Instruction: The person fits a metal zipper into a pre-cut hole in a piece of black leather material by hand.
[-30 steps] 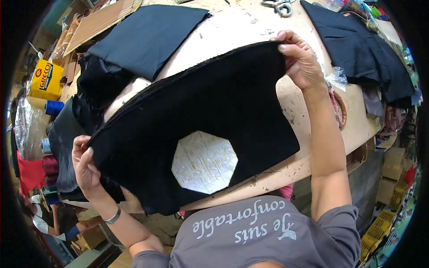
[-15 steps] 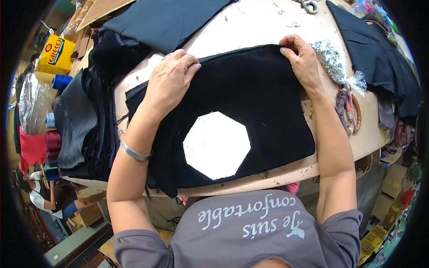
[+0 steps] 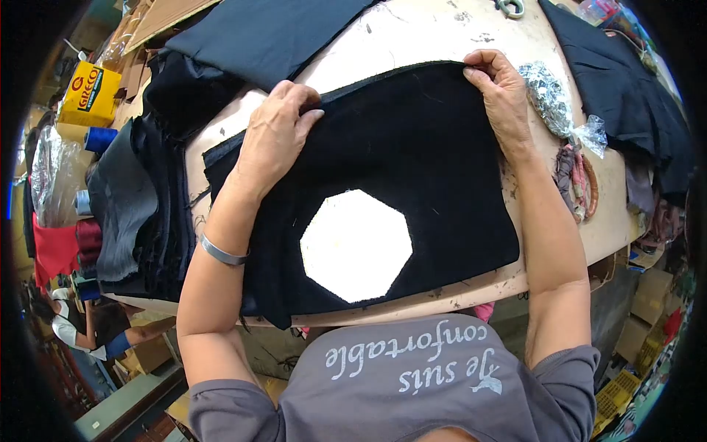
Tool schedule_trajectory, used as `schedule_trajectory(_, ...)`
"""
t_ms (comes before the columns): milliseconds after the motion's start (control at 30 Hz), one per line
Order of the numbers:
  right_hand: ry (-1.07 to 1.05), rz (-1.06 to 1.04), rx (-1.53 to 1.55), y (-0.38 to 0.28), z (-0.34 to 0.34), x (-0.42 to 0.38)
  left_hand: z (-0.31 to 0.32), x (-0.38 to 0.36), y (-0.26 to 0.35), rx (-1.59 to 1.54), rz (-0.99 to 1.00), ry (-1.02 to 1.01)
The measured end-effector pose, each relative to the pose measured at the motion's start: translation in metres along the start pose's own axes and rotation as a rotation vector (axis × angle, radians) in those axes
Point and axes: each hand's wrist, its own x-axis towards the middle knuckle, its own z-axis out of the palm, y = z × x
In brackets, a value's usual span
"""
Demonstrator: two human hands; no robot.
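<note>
1. Head view: the right hand (image 3: pixel 506 103) pinches the far right corner of a black cloth (image 3: pixel 449 155) between thumb and forefinger.
2. The left hand (image 3: pixel 274 140) bends over the cloth's far edge, thumb on the near side; whether these fingers grip the edge or only rest there is not clear.
3. The cloth lies on the table (image 3: pixel 420 33), spread from the fingers toward the body; its left end runs past the left fingers, beneath that forearm.
4. A white patch (image 3: pixel 357 247) with many sides sits nearer the body than either hand's fingers, closer in line with the left ones.
5. The step in hand seems to be straightening the far edge; a next move would call for an even edge and a steady right corner.
6. The cloth's long axis runs crosswise, left fingers to right, the right end slanting away from the body. It has no clear front; the patch faces up.
7. Just right of the right fingers lies a shiny bag (image 3: pixel 546 92).
</note>
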Motion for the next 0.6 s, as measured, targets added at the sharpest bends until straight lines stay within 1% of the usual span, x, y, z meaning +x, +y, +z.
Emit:
schedule_trajectory(67, 0.004, -0.007, 0.028, 0.002, 0.000, 0.000, 0.002, 0.001, 0.000, 0.031, 0.027, -0.047)
schedule_trajectory(167, 0.016, -0.008, -0.009, 0.001, 0.000, -0.001, -0.005, 0.002, 0.003, 0.059, -0.050, -0.134)
schedule_trajectory(267, 0.016, -0.017, -0.011, 0.001, 0.000, -0.002, -0.004, 0.001, 0.001, 0.047, -0.042, -0.139)
schedule_trajectory(367, 0.005, -0.019, -0.010, 0.000, 0.000, -0.002, -0.004, 0.000, -0.003, -0.053, 0.001, -0.025)
schedule_trajectory(467, 0.009, -0.012, -0.027, 0.001, 0.000, -0.001, -0.012, 0.004, 0.002, -0.061, -0.120, -0.074)
schedule_trajectory(600, 0.038, -0.023, -0.159, -0.002, 0.002, -0.002, -0.003, 0.014, -0.014, -0.115, 0.031, -0.003)
